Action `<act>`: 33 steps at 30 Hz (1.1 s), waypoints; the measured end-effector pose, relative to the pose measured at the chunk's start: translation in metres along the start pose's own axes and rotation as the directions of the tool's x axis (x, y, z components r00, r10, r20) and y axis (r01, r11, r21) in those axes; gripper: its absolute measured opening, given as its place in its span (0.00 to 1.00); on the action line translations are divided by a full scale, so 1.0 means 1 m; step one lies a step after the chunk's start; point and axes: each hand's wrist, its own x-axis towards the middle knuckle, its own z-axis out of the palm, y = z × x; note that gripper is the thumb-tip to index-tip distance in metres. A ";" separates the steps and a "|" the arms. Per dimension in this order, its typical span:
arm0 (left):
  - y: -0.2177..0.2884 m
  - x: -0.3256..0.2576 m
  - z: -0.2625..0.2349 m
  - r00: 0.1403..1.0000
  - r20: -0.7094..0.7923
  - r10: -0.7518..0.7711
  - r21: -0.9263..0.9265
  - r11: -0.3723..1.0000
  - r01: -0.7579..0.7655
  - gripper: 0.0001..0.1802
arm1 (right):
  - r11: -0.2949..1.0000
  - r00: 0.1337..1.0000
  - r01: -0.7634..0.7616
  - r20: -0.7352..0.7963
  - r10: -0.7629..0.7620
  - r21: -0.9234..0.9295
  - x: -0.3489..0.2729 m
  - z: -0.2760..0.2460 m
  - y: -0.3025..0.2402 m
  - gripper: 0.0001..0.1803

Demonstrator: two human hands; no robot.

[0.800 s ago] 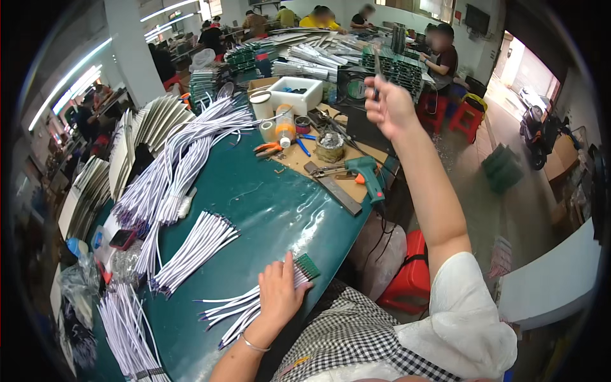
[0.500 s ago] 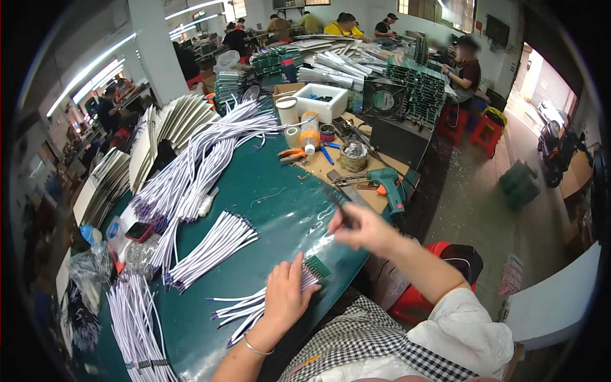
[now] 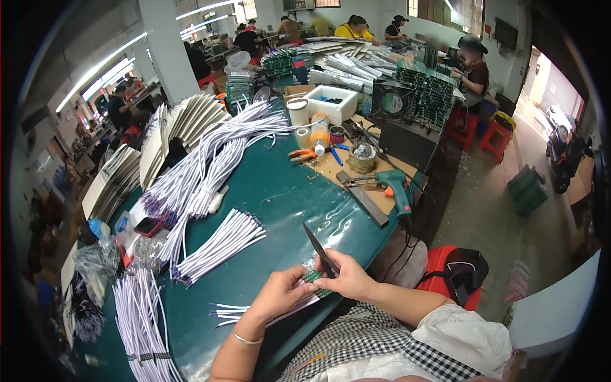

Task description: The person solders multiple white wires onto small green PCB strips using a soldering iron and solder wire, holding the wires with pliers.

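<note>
Near the front edge of the green table, my left hand (image 3: 279, 294) is closed on a small green circuit board (image 3: 312, 276) with white wires attached. The loose, dark-tipped ends of these white wires (image 3: 232, 312) trail out to the left under the hand. My right hand (image 3: 350, 275) meets it at the board, its fingers at the board's right side. That hand also grips a dark, slim pointed tool (image 3: 316, 245), its tip slanting up and away to the left. Whether it is tweezers or a blade does not show. My fingers partly cover the board.
Bundles of white wires (image 3: 219, 245) lie to the left. Beyond my right hand are a green glue gun (image 3: 396, 191), a flat bar (image 3: 369, 207), orange-handled pliers (image 3: 301, 155) and a white bin (image 3: 331, 105). A red stool (image 3: 439, 283) stands at right; other people work farther back.
My right hand has come down and left to the board, with the dark tool now pointing away. My left fingers, earlier stretched over the wires, now pinch at the board.
</note>
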 end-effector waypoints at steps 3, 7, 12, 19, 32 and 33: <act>-0.011 -0.001 0.003 1.000 0.003 -0.002 -0.067 0.998 0.002 0.15 | 0.977 0.978 -0.208 -0.003 0.208 0.034 -0.005 -0.009 -0.003 0.14; -0.018 -0.003 0.002 0.997 -0.065 -0.048 -0.075 0.996 0.043 0.15 | 0.964 0.999 -0.046 0.006 0.049 -0.262 -0.012 -0.018 0.007 0.21; -0.014 0.004 -0.005 0.981 -0.194 0.021 -0.076 0.996 -0.036 0.12 | 0.783 0.991 0.131 0.084 -0.100 -0.608 -0.024 -0.028 0.003 0.22; 0.006 -0.003 -0.005 0.969 -0.247 -0.028 -0.177 0.984 -0.017 0.08 | 0.736 0.996 0.015 0.075 0.048 -0.677 -0.024 -0.025 -0.024 0.24; 0.013 -0.009 0.003 0.923 -0.382 0.044 -0.100 0.991 -0.088 0.08 | 0.722 0.997 0.022 0.073 0.039 -0.691 -0.035 -0.016 -0.029 0.19; 0.012 -0.008 0.003 0.921 -0.386 0.044 -0.098 0.991 -0.088 0.08 | 0.725 0.996 0.019 0.076 0.046 -0.688 -0.034 -0.016 -0.029 0.18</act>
